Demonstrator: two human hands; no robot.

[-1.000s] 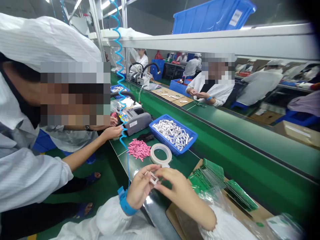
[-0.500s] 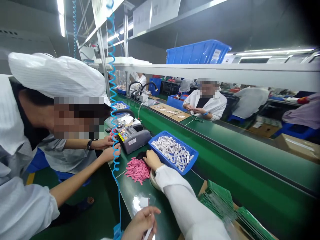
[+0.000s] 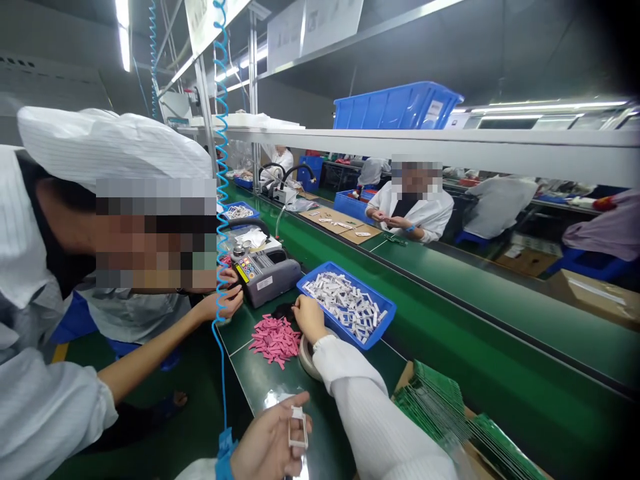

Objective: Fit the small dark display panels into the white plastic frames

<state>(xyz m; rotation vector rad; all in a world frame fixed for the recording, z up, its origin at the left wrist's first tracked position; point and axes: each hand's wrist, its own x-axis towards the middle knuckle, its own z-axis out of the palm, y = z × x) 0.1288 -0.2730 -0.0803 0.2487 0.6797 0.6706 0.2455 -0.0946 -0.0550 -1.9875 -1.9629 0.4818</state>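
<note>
My left hand (image 3: pixel 265 447), with a blue wrist strap (image 3: pixel 225 455) on it, is low at the bottom of the view and pinches a small white rectangular frame piece (image 3: pixel 299 428) upright. My right hand (image 3: pixel 309 319) reaches out in a white sleeve to the inner rim of a blue tray (image 3: pixel 345 290) heaped with white pieces. Its fingers are bunched there, and I cannot see whether they hold anything. A dark object (image 3: pixel 284 311) lies just left of those fingers. A pile of pink pieces (image 3: pixel 274 340) and a tape roll (image 3: pixel 309 357), partly behind my sleeve, lie nearby.
A co-worker's hands (image 3: pixel 227 303) rest beside a grey tape dispenser (image 3: pixel 267 280) at left, with a blue coiled hose (image 3: pixel 220 200) hanging in front. Green-packed stacks (image 3: pixel 430 413) sit at lower right. Another worker (image 3: pixel 410 217) sits across the green belt (image 3: pixel 500 320).
My right hand has shifted slightly along the tray rim, its fingers now bunched. My left hand has risen into view with the white frame piece held upright.
</note>
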